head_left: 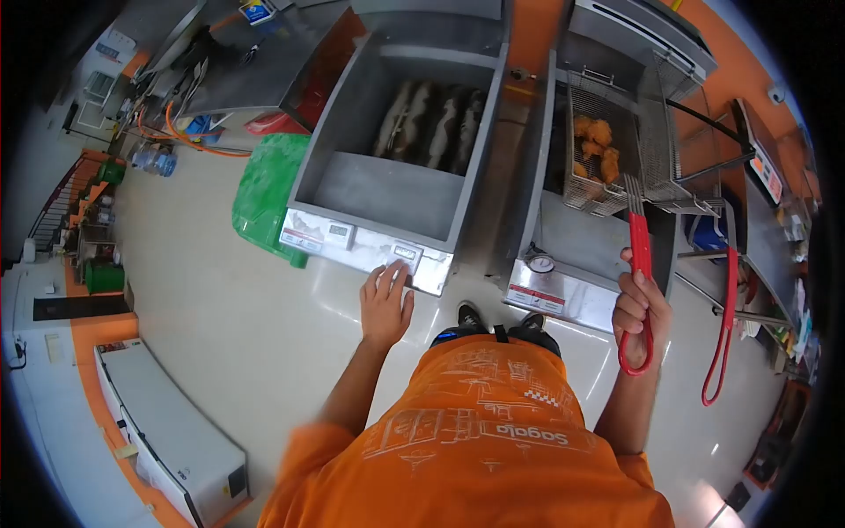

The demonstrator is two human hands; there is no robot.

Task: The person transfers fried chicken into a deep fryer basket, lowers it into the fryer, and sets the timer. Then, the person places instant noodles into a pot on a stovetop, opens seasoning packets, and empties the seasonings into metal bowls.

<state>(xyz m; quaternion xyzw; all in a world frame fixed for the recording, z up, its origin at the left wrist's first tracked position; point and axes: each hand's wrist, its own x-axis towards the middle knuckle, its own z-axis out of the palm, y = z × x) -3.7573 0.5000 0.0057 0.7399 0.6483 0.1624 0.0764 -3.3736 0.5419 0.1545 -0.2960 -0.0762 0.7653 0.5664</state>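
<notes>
My right hand (641, 308) is wrapped round the red handle (639, 242) of a wire fry basket (591, 198). Several golden fried pieces (597, 136) lie in that basket, over the right fryer (572, 242). My left hand (385, 304) is open, its fingertips at a small digital timer (406, 254) on the front of the left fryer (370, 189). Whether a finger presses it cannot be made out. A second timer (338, 232) is fixed farther left on the same panel. Dark, wavy heating elements or liquid show inside the left fryer.
A second wire basket (673, 132) with a red handle (727, 308) stands right of the first. A round dial gauge (540, 263) sits at the right fryer's front. A green bin (268, 198) stands left of the fryers. A white chest freezer (167, 422) is at lower left.
</notes>
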